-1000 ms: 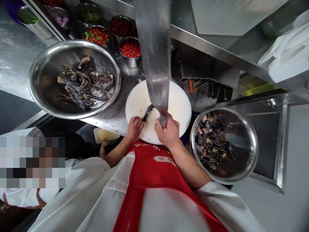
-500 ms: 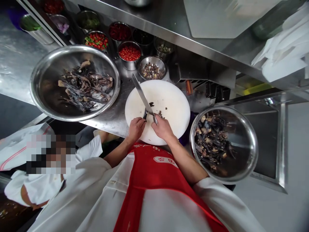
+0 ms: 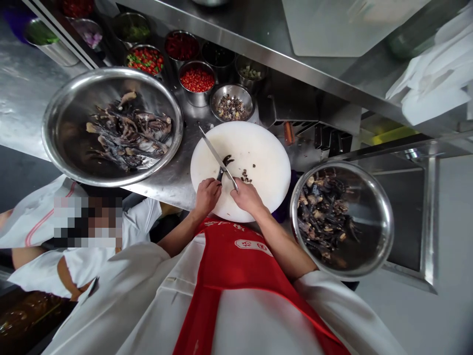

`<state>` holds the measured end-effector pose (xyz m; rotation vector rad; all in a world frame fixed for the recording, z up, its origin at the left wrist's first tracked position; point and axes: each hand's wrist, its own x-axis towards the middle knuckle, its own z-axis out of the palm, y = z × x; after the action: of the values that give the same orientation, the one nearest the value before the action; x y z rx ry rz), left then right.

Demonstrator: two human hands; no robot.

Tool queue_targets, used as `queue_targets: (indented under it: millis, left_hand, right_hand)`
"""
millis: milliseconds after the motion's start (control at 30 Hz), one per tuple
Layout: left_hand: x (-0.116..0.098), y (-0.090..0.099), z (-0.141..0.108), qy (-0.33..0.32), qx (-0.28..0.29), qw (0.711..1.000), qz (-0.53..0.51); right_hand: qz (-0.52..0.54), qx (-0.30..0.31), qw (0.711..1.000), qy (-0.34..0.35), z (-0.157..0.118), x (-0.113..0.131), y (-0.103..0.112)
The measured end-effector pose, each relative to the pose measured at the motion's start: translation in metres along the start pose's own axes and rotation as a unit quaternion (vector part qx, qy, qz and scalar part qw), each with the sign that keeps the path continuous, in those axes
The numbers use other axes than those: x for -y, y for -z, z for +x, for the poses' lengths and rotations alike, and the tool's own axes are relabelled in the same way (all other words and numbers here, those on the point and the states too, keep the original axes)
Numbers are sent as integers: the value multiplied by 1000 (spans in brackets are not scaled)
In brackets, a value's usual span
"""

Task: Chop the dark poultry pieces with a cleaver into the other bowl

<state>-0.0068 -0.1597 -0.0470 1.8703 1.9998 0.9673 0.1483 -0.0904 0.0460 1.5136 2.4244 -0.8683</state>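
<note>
Cleaver (image 3: 217,156) is in the right hand (image 3: 247,195), fingers closed round the handle; blade runs from there to the upper left, crossing over the dark piece (image 3: 220,174) on the white cutting board (image 3: 271,158). Can't tell if the edge touches the piece. Left hand (image 3: 208,196) has fingers curled on the near end of that piece, at the lower left of the board. Far end shows as dark prongs beyond the blade. Small dark bits (image 3: 245,177) sit on the board just above the right hand, 1 more apart from them to the upper right.

Board is round, mid-frame on the steel worktop (image 3: 187,140). 2 big steel bowls flank it: left bowl (image 3: 70,140) at upper left holds long greyish-dark pieces, right bowl (image 3: 371,222) at right holds darker, mixed pieces. Small bowl (image 3: 248,93) of chopped mixed bits is just above the board, with a tub of chopped red pieces (image 3: 197,80) beside it. Knife holder (image 3: 321,121) is upper right of the board, handles showing. Sink (image 3: 402,217) at far right. Another person's white sleeve (image 3: 139,218) is at lower left, near the worktop edge.
</note>
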Motion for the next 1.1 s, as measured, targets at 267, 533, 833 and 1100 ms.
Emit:
queue_targets:
  millis: [267,533,833,1100]
  left_hand:
    - [-5,7,-5,37,-75,994,-71]
    - [-9,9,-2,77,-80,989,-95]
    - [-5,-5,3,36,-6,998,-46]
    - [-20,12,19,52,-63,992,-92]
  right_hand:
    - [94,-154,982,51,-24,19,41]
    - [143,-320,929,118,-44,41,62]
    - [24,-13,1000,4,12,-7,-1]
    - [87,-64,994,6,-1,2,14]
